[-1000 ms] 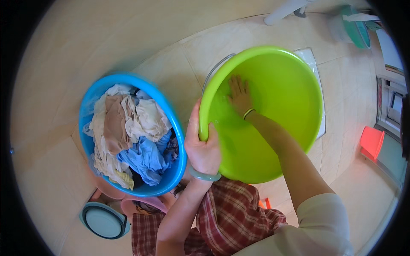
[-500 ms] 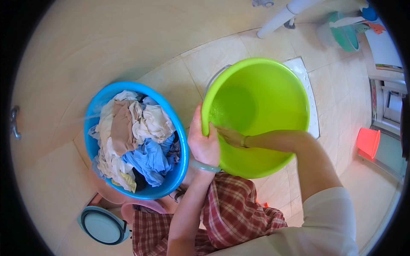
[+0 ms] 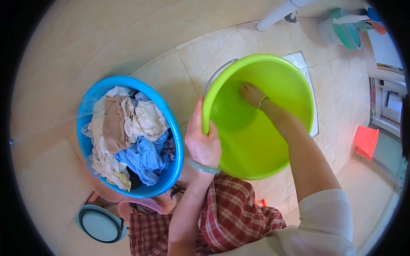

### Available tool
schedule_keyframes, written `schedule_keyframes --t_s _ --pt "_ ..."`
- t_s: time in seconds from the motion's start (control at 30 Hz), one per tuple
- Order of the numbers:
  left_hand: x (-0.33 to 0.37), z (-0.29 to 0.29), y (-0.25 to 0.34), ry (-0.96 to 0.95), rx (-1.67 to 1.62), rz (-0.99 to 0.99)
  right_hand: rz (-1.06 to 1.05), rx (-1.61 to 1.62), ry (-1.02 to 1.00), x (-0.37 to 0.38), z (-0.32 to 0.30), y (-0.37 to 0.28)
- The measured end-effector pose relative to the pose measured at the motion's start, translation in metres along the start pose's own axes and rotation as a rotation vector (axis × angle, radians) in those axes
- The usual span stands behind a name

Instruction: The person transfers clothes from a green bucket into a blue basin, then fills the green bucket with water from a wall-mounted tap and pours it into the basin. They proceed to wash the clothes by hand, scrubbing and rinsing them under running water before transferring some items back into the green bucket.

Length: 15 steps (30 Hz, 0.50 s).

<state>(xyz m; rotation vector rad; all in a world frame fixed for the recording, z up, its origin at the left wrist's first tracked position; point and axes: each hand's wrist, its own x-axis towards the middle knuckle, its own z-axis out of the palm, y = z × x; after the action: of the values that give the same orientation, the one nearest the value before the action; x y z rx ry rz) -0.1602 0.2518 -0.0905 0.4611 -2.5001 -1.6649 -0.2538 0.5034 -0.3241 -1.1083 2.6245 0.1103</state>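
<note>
A lime-green bucket (image 3: 269,158) is tilted with its mouth facing me. My left hand (image 3: 203,143) is closed round its left rim, thumb inside and fingers outside; a pale green bangle circles that wrist. Inside the bucket, my right hand (image 3: 251,93) lies against the far inner wall with its fingers extended, and a yellowish bracelet is on that wrist. I make out nothing held in it. A wire handle (image 3: 211,79) hangs off the bucket's upper left. Left of the bucket, a blue basin (image 3: 181,149) holds a heap of white, beige and blue clothes (image 3: 145,155).
A white square panel (image 3: 299,62) lies on the tiles behind the bucket. A white pipe (image 3: 277,17) rises at the far wall. Around stand a teal-and-white bucket (image 3: 348,32), a coral-red bin (image 3: 366,138), a pink basin (image 3: 149,205) and a grey-blue lidded container (image 3: 100,224).
My right hand has moved up and right along the bucket's inner wall, away from the left rim. My left hand keeps its grip. The view has shifted slightly.
</note>
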Motion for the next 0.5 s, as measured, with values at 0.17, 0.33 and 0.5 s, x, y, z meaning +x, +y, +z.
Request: schedule_keyframes --t_s 0.17,0.33,0.5 --pt "-0.002 0.005 0.001 0.04 -0.117 -0.01 0.423 0.049 -0.49 -0.058 0.043 -0.058" --pt "-0.005 0.003 -0.001 0.038 -0.115 -0.015 0.196 0.597 -0.333 -0.004 0.029 -0.183" --pt "-0.006 0.014 0.0 -0.025 -0.194 0.001 0.962 1.504 0.43 0.084 0.003 -0.162"
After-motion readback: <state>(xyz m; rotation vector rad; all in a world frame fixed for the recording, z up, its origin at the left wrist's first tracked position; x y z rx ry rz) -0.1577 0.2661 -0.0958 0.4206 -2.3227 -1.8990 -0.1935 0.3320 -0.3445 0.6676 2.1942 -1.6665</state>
